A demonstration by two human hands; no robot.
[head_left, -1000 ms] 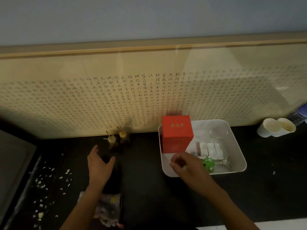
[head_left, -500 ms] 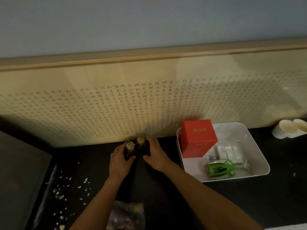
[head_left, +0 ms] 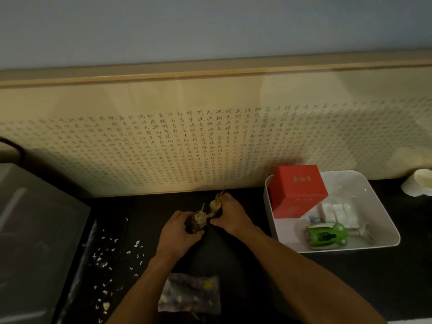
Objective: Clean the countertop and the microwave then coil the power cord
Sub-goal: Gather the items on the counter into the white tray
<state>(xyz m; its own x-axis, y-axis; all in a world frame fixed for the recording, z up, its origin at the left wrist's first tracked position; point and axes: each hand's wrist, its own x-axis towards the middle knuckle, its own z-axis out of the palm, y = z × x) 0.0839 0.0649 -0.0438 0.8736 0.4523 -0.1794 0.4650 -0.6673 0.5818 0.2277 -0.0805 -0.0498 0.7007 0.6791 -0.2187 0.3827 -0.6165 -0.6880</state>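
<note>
Left hand [head_left: 178, 232] fingers curl round the near diffuser bottle [head_left: 198, 222]; right hand [head_left: 230, 216] fingers wrap the far bottle [head_left: 214, 206], both close under the calligraphy panel [head_left: 210, 136] at the desk [head_left: 268, 277] back edge.

Single head view, close, looking down at countertop [head_left: 292, 277], wall behind.

A black countertop [head_left: 268, 288] is carrying everything here. Two small dark bottles [head_left: 205, 217] with reed sticks are standing on it near the back panel. White crumbs [head_left: 109, 258] are lying scattered over its left part, just beside the grey microwave [head_left: 35, 242] sitting at the left edge. A patterned cloth [head_left: 189, 293] is lying at the near edge. A white tray [head_left: 385, 230] is sitting to the right, and two pale cups [head_left: 418, 185] are standing at the far right.
</note>
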